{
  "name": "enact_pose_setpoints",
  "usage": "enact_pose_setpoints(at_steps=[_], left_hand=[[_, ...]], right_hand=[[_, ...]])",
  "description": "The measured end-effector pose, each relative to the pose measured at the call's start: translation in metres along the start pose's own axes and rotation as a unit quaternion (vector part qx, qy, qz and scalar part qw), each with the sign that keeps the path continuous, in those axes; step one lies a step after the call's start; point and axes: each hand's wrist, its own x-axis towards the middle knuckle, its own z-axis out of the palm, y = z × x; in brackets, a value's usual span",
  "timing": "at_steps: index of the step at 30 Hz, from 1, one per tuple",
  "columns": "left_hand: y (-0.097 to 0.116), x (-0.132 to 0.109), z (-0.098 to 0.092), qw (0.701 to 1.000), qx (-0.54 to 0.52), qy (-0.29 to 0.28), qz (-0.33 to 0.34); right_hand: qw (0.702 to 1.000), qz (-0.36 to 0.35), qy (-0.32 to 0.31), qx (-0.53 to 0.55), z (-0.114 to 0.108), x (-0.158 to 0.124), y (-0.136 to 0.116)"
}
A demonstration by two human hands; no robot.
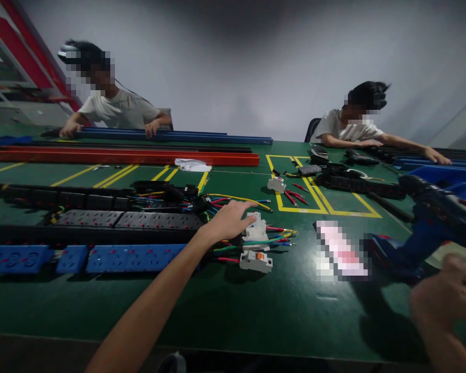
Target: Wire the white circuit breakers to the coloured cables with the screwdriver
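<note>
My left hand (230, 220) reaches across the green table (256, 305), fingers stretched out, its fingertips on a white circuit breaker (256, 229) wired with coloured leads (275, 237). A second white breaker (256, 261) with an orange switch lies just in front of it. My right hand (445, 298) hovers blurred at the lower right, fingers loosely spread, holding nothing, close to a blue cordless drill (423, 228) lying on the table.
Black socket strips (128, 220) and blue socket strips (132, 257) lie to the left. Long red (120, 155) and blue rails (174, 135) run along the far side, where two people sit. Yellow floor-tape boxes, a third breaker (276, 184) and black cable chain (357, 184) lie beyond.
</note>
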Motion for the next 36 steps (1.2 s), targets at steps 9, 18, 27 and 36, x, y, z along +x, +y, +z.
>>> enact_pose_setpoints(at_steps=[9, 18, 27, 36], left_hand=[[-0.009, 0.017, 0.013, 0.999, 0.000, -0.042, -0.022], [-0.020, -0.004, 0.010, 1.000, 0.020, -0.002, -0.020], [-0.017, 0.000, 0.017, 1.000, -0.009, -0.013, -0.010], [-0.020, 0.002, 0.022, 0.999, -0.031, -0.006, -0.008]], right_hand=[[0.800, -0.055, -0.577, 0.159, 0.059, -0.019, -0.206], [0.683, -0.045, -0.725, 0.078, 0.104, -0.049, -0.220], [0.659, -0.001, -0.742, 0.120, 0.102, -0.049, -0.213], [0.645, 0.076, -0.740, 0.175, 0.104, -0.053, -0.208]])
